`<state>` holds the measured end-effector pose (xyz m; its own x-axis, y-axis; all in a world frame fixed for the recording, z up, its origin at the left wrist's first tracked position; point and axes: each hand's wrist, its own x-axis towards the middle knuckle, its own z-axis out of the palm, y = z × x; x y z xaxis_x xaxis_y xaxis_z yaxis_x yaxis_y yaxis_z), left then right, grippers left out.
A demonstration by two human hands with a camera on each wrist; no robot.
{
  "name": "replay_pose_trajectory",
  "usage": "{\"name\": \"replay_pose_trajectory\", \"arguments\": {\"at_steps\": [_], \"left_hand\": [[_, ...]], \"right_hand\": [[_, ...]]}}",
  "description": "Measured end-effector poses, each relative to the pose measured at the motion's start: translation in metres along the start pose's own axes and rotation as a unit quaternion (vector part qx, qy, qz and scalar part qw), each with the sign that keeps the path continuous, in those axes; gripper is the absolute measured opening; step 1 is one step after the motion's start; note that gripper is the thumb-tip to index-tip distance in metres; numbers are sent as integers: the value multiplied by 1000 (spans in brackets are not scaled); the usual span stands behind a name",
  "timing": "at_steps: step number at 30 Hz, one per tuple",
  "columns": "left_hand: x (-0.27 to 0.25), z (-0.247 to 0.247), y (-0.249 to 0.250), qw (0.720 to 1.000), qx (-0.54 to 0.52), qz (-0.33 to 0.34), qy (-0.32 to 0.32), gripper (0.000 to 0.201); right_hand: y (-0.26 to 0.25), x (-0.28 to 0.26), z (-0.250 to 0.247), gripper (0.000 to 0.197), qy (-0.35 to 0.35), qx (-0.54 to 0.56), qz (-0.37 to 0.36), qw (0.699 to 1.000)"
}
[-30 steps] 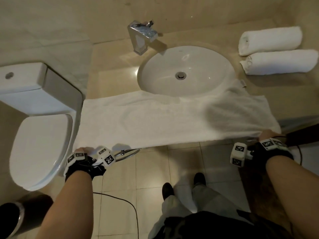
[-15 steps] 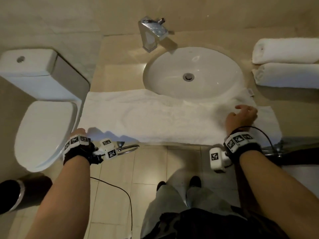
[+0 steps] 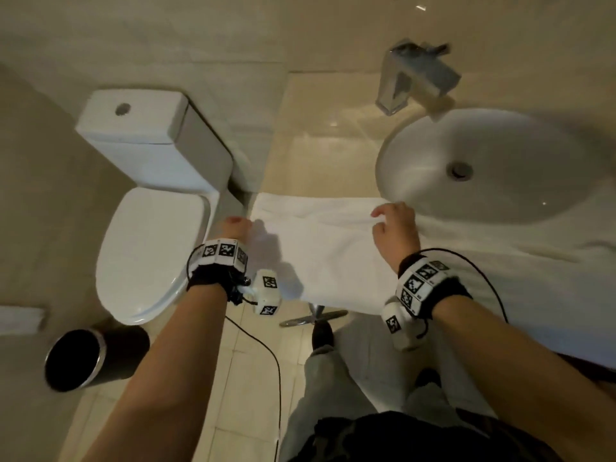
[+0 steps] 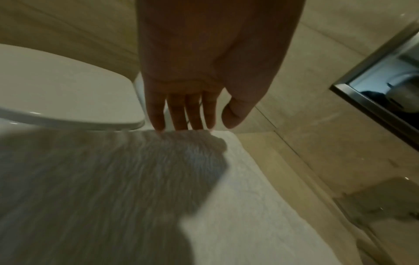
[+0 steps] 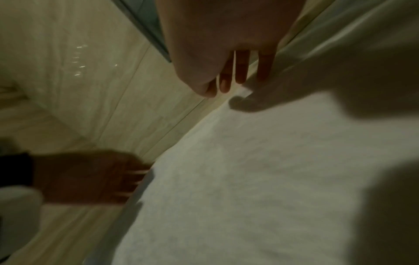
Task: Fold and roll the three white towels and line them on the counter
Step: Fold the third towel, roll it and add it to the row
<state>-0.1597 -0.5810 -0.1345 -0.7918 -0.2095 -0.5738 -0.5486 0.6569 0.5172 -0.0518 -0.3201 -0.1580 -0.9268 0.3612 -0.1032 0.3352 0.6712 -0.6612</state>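
Beige stone counter (image 3: 320,128) beside the toilet (image 3: 150,248) carries your flat white towel (image 3: 333,261), left hand (image 3: 235,226) and right hand (image 3: 395,235) loose-fingered at its edges, gripping nothing.

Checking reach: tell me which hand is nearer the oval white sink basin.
Right. The right hand lies beside the oval white sink basin's near rim; the left hand is at the towel's far end.

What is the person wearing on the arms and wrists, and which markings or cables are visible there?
Both forearms are bare, without sleeves. The left wrist band and right wrist band are white, printed with black square code markers, over black straps. A small white box with the same markers hangs below each wrist. Thin black cables run from the wrist devices.
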Motion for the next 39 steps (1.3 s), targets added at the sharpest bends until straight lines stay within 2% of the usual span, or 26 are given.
{"name": "replay_pose_trajectory", "arguments": {"at_steps": [3,5,8,10,12,14,16,19,23,25,30,33,35,39], "left_hand": [[13,-2,15,998,-13,24,-59,16],[27,0,17,997,-17,44,-60,19],[44,4,20,996,-31,74,-36,32],[57,5,22,996,-17,79,-50,36],[62,3,23,993,36,84,-78,28],[64,0,21,990,42,97,-91,19],[69,-4,18,990,7,97,-99,15],[76,-8,11,989,-72,55,-118,17],[83,-7,3,987,-78,65,-125,21],[87,-5,0,986,-88,67,-122,21],[79,-7,10,984,-103,63,-129,27],[77,-9,14,980,-140,33,-135,20],[75,-7,19,987,-99,36,-121,15],[72,-5,19,988,34,123,-88,23]], "right_hand": [[-48,11,38,27,-27,-47,-73,996],[-77,17,58,27,-58,-91,-117,987],[-104,26,80,32,-107,-117,-95,983],[-113,31,94,36,-125,-125,-67,982],[-117,32,104,36,-144,-147,-67,976],[-118,32,111,35,-155,-161,-83,971],[-119,34,116,30,-140,-110,-95,979],[-122,38,116,22,-77,19,-101,992],[-130,49,109,21,-5,41,-82,996],[-132,58,108,22,-12,35,-76,996],[-130,73,114,27,-115,-68,-77,988],[-129,75,115,27,-126,-81,-87,985],[-129,75,114,26,-113,-70,-103,986],[-133,75,114,27,-105,-69,-123,984]]}}
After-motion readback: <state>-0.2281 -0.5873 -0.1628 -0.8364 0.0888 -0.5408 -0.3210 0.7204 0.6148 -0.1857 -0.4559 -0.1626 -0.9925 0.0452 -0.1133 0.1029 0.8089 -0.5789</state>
